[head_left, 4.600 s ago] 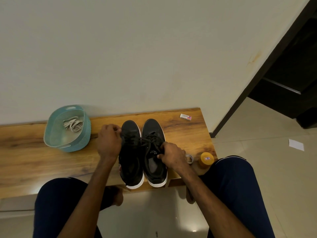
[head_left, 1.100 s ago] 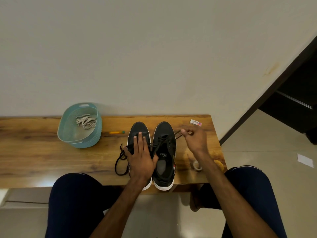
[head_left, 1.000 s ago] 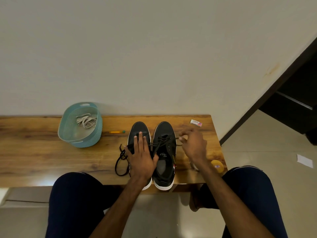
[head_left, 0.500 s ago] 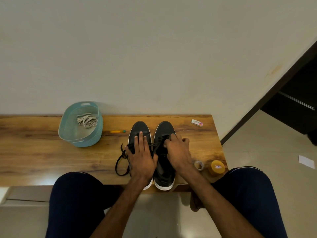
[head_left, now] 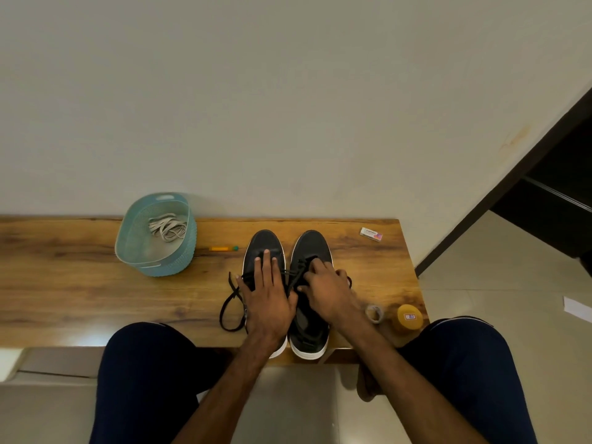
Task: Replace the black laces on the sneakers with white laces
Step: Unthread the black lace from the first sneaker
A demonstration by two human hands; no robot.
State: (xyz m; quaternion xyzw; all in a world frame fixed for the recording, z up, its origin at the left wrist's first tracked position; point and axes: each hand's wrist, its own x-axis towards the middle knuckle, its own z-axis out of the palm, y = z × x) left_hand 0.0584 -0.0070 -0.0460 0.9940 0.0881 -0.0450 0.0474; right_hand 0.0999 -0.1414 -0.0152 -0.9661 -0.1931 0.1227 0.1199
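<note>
Grained glossy wood bench (head_left: 80, 283) | left grip (head_left: 267, 302) flat, fingers straight, on black sneaker (head_left: 264, 240) | right grip (head_left: 326, 290) pinching black lace (head_left: 299, 272)

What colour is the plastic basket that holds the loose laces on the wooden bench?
Pale teal: the oval plastic basket shows best in the head view.

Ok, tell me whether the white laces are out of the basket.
No, the white laces lie bundled inside the teal basket.
</note>
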